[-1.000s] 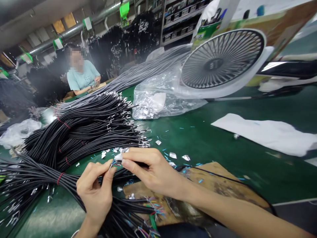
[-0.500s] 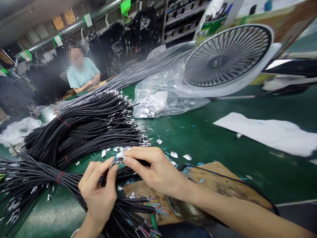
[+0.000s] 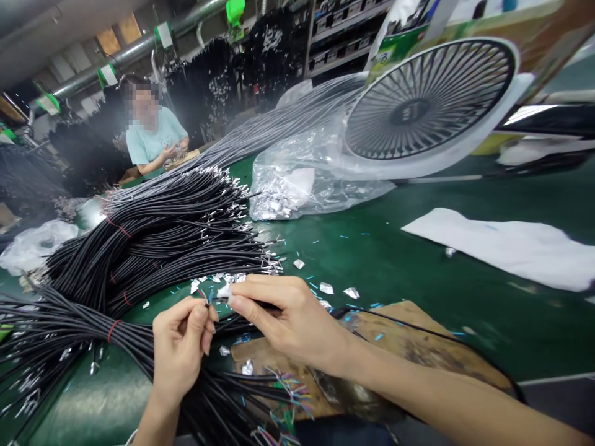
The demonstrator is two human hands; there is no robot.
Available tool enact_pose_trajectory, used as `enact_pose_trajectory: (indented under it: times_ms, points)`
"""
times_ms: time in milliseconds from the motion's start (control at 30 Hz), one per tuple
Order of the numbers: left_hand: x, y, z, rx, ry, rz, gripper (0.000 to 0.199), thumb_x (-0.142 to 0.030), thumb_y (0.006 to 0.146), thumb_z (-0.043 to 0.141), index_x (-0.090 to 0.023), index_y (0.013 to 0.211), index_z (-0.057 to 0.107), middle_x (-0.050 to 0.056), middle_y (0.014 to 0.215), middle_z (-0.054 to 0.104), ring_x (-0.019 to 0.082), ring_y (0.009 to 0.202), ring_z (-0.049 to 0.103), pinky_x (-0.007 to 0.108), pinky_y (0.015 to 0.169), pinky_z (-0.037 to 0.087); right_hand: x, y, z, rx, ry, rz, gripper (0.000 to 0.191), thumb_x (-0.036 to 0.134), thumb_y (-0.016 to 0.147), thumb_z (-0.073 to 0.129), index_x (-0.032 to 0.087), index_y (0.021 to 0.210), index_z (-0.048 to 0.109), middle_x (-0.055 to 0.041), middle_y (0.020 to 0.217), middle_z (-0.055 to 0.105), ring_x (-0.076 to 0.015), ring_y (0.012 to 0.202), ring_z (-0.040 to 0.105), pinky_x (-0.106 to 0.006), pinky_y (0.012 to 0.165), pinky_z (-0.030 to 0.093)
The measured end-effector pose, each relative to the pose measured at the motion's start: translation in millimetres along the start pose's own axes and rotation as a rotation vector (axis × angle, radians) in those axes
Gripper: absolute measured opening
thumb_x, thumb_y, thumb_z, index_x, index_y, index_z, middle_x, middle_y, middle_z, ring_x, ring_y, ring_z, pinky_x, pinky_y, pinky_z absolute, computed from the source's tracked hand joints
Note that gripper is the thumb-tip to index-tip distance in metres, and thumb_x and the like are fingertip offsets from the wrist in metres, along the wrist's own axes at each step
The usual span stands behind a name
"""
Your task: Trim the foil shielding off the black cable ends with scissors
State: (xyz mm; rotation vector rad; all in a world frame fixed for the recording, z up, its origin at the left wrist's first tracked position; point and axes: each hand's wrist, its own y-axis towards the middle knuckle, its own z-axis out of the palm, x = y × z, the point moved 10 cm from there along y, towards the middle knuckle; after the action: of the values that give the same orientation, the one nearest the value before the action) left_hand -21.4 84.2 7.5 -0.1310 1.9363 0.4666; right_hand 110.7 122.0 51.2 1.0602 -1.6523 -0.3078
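Note:
My left hand (image 3: 181, 347) pinches the end of a black cable (image 3: 207, 304), where thin coloured wires stick out. Right beside it, my right hand (image 3: 288, 316) has thumb and index finger closed on a small white piece (image 3: 224, 290) close to those wires. What its other fingers hold is hidden. Behind the hands lies a big bundle of black cables (image 3: 153, 229) with silvery ends. Another bundle, tied with a red band (image 3: 114, 331), runs under my left wrist, and its stripped coloured wires (image 3: 295, 393) fan out below my right hand.
A worn wooden board (image 3: 409, 347) lies under my right forearm on the green table (image 3: 353, 248). Foil scraps (image 3: 326, 288), a plastic bag (image 3: 297, 186), a round fan (image 3: 432, 102) and white paper (image 3: 502, 248) are beyond. A person (image 3: 155, 136) in light blue sits across.
My left hand has turned and shifted slightly down and left, its fingers now curled at the cable end. My right hand has barely moved. The person across has raised a hand.

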Motion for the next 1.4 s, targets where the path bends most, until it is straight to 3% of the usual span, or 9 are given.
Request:
enact_pose_trajectory:
  times_ms: [167,400,600,800,900,1067,1133,1300,1400]
  points:
    - [10,2,11.5,0.206,-0.200,-0.159,0.043,-0.051,0.082,0.050,-0.017,0.055,0.055,-0.003,0.037,0.038,0.007,0.033,0.028,0.024,0.036,0.028,-2,3,1,0.014,0.068,0.026,0.028,0.015,0.089,0.044,0.015,0.070,0.065,-0.0023,0.064,0.063,-0.0121,0.058,0.055,-0.022,0.055,0.042]
    - [4,0,1.1,-0.024,-0.144,-0.052,0.016,-0.027,0.067,0.071,-0.015,0.058,0.065,0.000,0.051,0.057,0.007,0.038,0.043,0.019,0.035,0.032,-23,2,1,0.001,0.225,0.244,0.010,0.018,0.079,0.062,0.014,0.070,0.060,0.0016,0.063,0.054,-0.0090,0.056,0.045,-0.019,0.049,0.036]
    - [4,-3,5.8,-0.043,-0.050,-0.027,0.012,-0.028,0.072,0.066,-0.017,0.069,0.069,0.001,0.058,0.063,0.011,0.051,0.055,0.019,0.046,0.042,-39,1,3,-0.050,0.291,0.367,0.023,0.007,0.071,0.066,0.014,0.055,0.052,0.0065,0.052,0.043,-0.0065,0.051,0.036,-0.018,0.046,0.028]
    - [8,-4,7.2,0.016,0.042,-0.098,0.017,-0.024,0.079,0.058,-0.014,0.066,0.063,-0.001,0.053,0.059,0.007,0.040,0.047,0.017,0.039,0.037,-27,4,0,-0.081,0.338,0.192,0.024,0.012,0.075,0.063,0.015,0.056,0.049,0.0044,0.056,0.043,-0.0084,0.054,0.038,-0.021,0.050,0.029]
    - [9,-3,7.0,0.016,0.042,-0.079,0.019,-0.022,0.081,0.055,-0.015,0.066,0.063,-0.001,0.054,0.059,0.007,0.040,0.046,0.017,0.040,0.037,-23,5,3,-0.027,0.333,0.159,0.017,0.016,0.078,0.059,0.015,0.062,0.054,0.0005,0.064,0.049,-0.0107,0.060,0.042,-0.023,0.055,0.031]
    - [-1,0,7.3,0.042,0.046,0.009,0.009,-0.021,0.074,0.064,-0.016,0.067,0.066,0.001,0.064,0.064,0.011,0.055,0.057,0.019,0.049,0.044,-39,-3,38,0.239,0.796,0.448,0.018,0.030,0.073,0.059,0.015,0.068,0.050,0.0052,0.056,0.040,-0.0080,0.050,0.033,-0.021,0.050,0.030]
    - [-8,1,8.0,0.052,0.067,0.070,0.009,-0.021,0.074,0.065,-0.017,0.066,0.066,0.001,0.066,0.065,0.013,0.061,0.059,0.020,0.054,0.046,-34,-4,47,0.334,0.873,0.461,0.020,0.032,0.071,0.059,0.015,0.068,0.049,0.0062,0.055,0.037,-0.0075,0.049,0.031,-0.021,0.049,0.029]
    - [-12,1,10.5,0.030,0.176,0.101,0.018,-0.024,0.081,0.057,-0.017,0.066,0.064,0.001,0.063,0.060,0.012,0.059,0.055,0.021,0.055,0.042,-45,5,15,0.035,0.452,0.388,0.012,0.021,0.070,0.052,0.016,0.061,0.046,0.0013,0.062,0.044,-0.0109,0.060,0.037,-0.024,0.055,0.028]
    - [-10,4,15.7,0.062,0.208,0.074,0.031,-0.028,0.085,0.048,-0.016,0.059,0.060,0.000,0.055,0.056,0.011,0.054,0.050,0.022,0.052,0.039,-48,0,30,0.126,0.676,0.482,0.009,0.022,0.070,0.051,0.016,0.065,0.045,0.0046,0.057,0.038,-0.0096,0.054,0.033,-0.023,0.054,0.028]
